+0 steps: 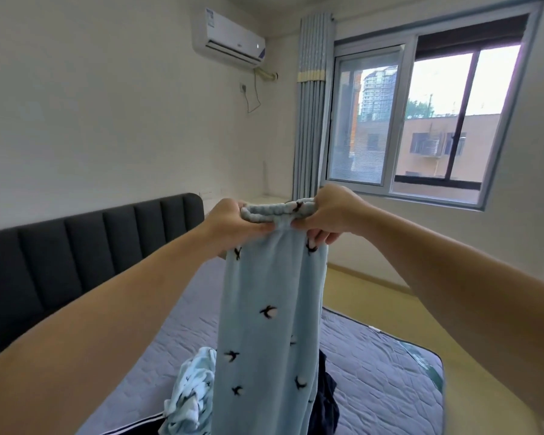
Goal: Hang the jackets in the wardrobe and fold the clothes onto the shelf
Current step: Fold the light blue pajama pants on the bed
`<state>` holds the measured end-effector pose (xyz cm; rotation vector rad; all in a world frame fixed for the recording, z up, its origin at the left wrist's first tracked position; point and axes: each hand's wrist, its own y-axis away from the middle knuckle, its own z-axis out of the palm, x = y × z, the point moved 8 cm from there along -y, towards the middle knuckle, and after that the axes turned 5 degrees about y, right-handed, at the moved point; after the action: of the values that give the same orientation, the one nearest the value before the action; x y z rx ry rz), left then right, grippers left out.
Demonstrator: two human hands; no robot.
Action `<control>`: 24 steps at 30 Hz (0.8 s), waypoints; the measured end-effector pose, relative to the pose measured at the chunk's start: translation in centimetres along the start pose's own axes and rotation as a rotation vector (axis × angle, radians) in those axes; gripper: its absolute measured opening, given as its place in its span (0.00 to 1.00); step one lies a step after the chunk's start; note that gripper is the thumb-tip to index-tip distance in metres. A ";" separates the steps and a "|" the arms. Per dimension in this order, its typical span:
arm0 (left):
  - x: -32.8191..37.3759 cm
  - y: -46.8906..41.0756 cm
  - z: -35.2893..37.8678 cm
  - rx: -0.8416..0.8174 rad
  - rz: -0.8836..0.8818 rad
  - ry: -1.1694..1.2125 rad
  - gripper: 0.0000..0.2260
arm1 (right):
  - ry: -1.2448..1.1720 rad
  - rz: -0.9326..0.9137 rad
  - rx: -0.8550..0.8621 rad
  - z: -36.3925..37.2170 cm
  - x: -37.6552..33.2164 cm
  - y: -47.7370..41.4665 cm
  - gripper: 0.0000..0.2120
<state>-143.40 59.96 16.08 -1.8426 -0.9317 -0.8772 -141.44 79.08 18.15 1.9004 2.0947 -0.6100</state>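
Head view: hands (283,221) gripping trousers (270,309).

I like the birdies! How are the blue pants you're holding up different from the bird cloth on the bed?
The pants hang straight down, gripped at the waistband by the left hand and right hand; the bird cloth lies crumpled on the bed. The pants are a deeper blue; the cloth looks paler, nearly white. Both carry dark bird shapes.

Two hands (230,224) (333,215), three garments: light-blue trousers (267,309), pale patterned piece (190,390), dark piece (325,400); one bed (374,372).
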 end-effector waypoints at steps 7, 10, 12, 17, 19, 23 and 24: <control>-0.1 -1.7 -2.0 0.073 -0.090 -0.015 0.13 | 0.269 -0.034 -0.068 -0.9 0.2 0.6 0.23; 0.4 -1.9 -1.9 0.049 -0.044 0.001 0.11 | 0.371 0.008 -0.143 -0.4 1.3 0.6 0.26; 0.5 -2.1 -1.9 0.029 -0.018 -0.003 0.08 | 0.363 0.028 -0.128 -0.4 1.8 0.5 0.27; 0.2 -2.6 -3.0 0.050 0.010 -0.060 0.05 | 0.008 -0.007 0.075 -1.7 1.5 -0.1 0.16; -0.3 -2.8 -3.5 0.035 -0.006 -0.040 0.05 | -0.200 -0.023 0.061 -1.1 1.2 -0.3 0.16; -1.3 -3.2 -3.9 0.053 -0.010 -0.010 0.07 | -0.381 -0.057 0.059 -0.5 0.7 -0.5 0.18; -1.5 -3.2 -3.9 0.052 -0.004 -0.004 0.10 | -0.359 -0.069 0.055 -0.6 0.7 -0.5 0.19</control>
<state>-147.65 57.12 17.49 -1.7989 -0.9527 -0.8448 -141.95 79.95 18.39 1.6054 1.9325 -0.9543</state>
